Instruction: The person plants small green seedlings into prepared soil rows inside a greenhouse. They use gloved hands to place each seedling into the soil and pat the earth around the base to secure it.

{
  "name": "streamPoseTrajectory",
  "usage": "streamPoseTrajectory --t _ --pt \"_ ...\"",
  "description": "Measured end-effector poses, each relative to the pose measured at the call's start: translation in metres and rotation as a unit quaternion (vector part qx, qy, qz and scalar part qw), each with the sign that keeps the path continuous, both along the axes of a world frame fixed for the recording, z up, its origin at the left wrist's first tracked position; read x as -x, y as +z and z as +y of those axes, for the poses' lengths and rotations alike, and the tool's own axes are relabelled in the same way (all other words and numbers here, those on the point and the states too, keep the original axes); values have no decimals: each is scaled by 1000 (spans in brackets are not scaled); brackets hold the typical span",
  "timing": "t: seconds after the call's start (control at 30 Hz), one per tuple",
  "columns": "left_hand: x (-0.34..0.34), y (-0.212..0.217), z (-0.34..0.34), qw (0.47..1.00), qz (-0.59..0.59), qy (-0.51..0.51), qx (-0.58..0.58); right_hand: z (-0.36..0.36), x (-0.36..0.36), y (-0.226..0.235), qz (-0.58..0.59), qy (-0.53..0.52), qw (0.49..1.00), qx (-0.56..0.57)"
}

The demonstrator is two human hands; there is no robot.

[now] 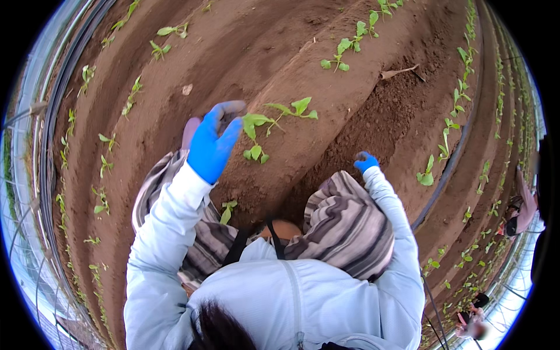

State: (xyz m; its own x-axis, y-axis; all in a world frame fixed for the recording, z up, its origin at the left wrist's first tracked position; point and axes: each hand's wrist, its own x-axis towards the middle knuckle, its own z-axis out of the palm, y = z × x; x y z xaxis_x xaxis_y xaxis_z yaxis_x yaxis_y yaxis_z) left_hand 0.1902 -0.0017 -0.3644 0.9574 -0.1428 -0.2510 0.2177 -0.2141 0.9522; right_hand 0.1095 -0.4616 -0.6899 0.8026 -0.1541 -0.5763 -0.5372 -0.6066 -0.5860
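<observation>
My left hand (213, 143), in a blue glove with soil-darkened fingertips, hovers just left of a young green seedling (255, 123) on the raised soil bed (315, 137). Its thumb and fingers are apart, with nothing seen between them. Beside that plant grows another leafy seedling (299, 108), to the right. My right hand (366, 161), also gloved in blue, is over dug soil beyond my right knee. Its fingers are curled inward; whether they hold anything is too small to make out. A small seedling (228, 211) stands by my left leg.
A tan, pointed piece (398, 72) lies on loose soil at the upper right. Seedling rows (344, 45) run along ridges on both sides. Dark hoses (452, 166) lie between beds. At the far right, another person (521, 207) is among the rows.
</observation>
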Motion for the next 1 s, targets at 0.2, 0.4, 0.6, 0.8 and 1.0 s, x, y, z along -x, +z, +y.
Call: streamPoseTrajectory --t 0.2,0.4,0.6,0.8,1.0 --pt "8 -14 13 983 34 -79 -161 36 -64 141 37 111 981 -152" --pt "9 -60 35 981 30 -76 -175 155 -55 225 148 82 945 -281" --pt "11 -79 40 963 53 -104 -245 282 28 133 199 -130 868 -436" --pt "18 -85 39 942 75 -133 -300 355 39 108 82 -256 906 -327" --pt "20 -109 40 930 88 -139 -328 360 26 129 61 -129 984 -104"
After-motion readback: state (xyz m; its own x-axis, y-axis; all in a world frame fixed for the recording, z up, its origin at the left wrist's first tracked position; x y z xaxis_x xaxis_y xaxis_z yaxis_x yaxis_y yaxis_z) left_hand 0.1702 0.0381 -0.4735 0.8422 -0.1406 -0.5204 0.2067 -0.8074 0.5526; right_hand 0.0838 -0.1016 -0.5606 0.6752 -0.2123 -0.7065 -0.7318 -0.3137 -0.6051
